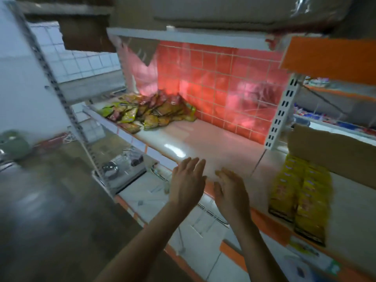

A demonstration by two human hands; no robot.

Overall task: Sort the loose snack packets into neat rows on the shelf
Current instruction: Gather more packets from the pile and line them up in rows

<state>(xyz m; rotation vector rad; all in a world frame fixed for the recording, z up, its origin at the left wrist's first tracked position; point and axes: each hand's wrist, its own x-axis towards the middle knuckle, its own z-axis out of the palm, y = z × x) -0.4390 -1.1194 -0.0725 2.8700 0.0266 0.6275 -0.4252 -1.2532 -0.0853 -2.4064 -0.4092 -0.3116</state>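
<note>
Yellow-red snack packets (148,112) blur in a heap; left hand (188,180) and right hand (231,192) spread, empty.

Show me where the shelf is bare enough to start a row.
Bare: the shelf from the packet heap to the slotted upright, tiles behind. Crowded: the heap's left corner; past the upright, yellow packs and a box.
</note>
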